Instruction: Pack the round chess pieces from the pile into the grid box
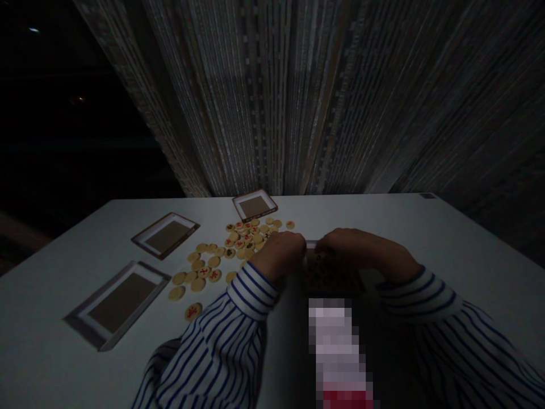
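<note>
My left hand is closed, its fingers curled down beside a small dark patterned box. A pale strip shows between my two hands at the box's far side. My right hand is closed too, its fingertips bent down over the far edge of that box. What either hand pinches is hidden by the knuckles and the dim light. Just left of my left hand lies a loose spread of round wooden Chinese chess pieces, some with red or black characters up, others blank side up.
Three shallow open trays or lids stand on the white table: a near left one, a middle left one and a far one. Behind the table hangs a string curtain. A small dark patch marks the far right corner.
</note>
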A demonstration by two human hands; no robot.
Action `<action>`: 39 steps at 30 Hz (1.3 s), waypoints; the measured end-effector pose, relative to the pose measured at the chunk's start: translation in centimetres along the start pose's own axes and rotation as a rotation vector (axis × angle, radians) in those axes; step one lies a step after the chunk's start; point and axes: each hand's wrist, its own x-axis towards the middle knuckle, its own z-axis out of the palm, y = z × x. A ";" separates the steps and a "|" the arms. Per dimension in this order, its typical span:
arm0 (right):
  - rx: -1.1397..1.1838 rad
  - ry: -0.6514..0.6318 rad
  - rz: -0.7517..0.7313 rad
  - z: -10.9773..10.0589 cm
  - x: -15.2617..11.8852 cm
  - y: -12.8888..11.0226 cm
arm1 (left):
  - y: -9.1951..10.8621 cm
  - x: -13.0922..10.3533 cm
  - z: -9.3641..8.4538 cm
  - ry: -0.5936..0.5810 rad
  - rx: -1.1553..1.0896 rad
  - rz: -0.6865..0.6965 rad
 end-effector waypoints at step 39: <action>-0.027 -0.041 0.038 -0.5 -0.2 -0.6 | -0.2 0.2 0.4 -0.002 -0.010 -0.032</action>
